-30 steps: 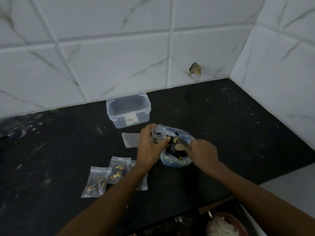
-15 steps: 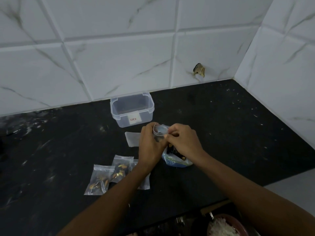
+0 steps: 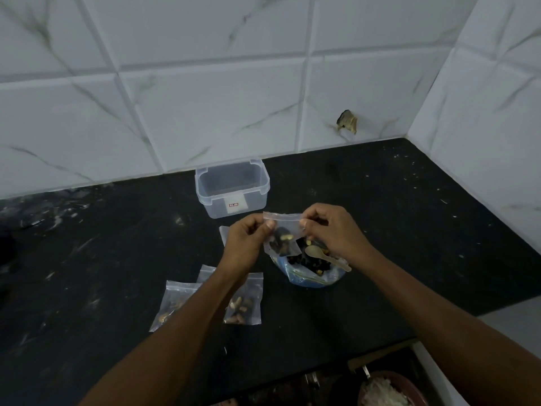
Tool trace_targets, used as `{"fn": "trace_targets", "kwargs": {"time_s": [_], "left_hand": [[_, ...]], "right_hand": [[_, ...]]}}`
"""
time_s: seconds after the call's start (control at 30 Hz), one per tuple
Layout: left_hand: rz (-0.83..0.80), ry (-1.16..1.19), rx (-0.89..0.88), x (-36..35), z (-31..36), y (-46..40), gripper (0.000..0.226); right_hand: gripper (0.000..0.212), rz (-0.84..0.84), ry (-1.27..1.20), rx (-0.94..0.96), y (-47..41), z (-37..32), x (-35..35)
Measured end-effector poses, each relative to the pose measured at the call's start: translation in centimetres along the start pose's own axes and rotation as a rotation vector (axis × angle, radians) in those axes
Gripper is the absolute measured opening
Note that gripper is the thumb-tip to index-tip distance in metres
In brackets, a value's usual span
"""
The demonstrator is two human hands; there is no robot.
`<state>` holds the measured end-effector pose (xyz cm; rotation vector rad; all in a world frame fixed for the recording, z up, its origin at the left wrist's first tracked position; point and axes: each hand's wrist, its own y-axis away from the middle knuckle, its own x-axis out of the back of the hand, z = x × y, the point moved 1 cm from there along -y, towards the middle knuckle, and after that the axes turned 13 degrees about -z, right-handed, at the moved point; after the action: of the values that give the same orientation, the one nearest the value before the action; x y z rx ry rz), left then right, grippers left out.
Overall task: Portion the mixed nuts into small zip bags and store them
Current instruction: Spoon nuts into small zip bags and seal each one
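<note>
On the black counter [image 3: 380, 230], both hands pinch a zip bag [image 3: 282, 232] above the nut bag [image 3: 310, 268].

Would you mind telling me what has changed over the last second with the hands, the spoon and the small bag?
The right hand let go of the spoon, which now lies in the big nut bag, and moved up to pinch the small zip bag at its top edge. The left hand, holding it throughout, now grips the other top corner, stretching it flat. The filled bags and the container stayed put.
</note>
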<state>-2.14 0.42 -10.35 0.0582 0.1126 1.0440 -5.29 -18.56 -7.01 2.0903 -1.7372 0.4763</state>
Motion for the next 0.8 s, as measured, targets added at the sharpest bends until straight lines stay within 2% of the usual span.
{"fn": "trace_targets", "kwargs": {"time_s": [0.17,0.43,0.57,0.7,0.8], "left_hand": [[0.038,0.045,-0.026,0.3,0.0,-0.3,0.016],[-0.032,0.097,-0.035,0.1,0.7,-0.3,0.014],[-0.059,0.077,-0.030,0.1,1.0,-0.4,0.016],[-0.035,0.059,-0.017,0.0,0.9,-0.6,0.014],[-0.027,0.052,-0.017,-0.2,1.2,-0.6,0.015]], "right_hand": [[0.005,0.016,-0.045,0.023,-0.1,0.1,0.0],[0.006,0.018,-0.009,0.044,-0.6,0.0,-0.1],[0.012,0.017,0.023,0.028,-0.7,0.3,0.1],[0.006,0.026,0.003,0.020,-0.7,0.5,0.2],[0.011,-0.020,-0.015,0.024,-0.8,0.4,0.1]]}}
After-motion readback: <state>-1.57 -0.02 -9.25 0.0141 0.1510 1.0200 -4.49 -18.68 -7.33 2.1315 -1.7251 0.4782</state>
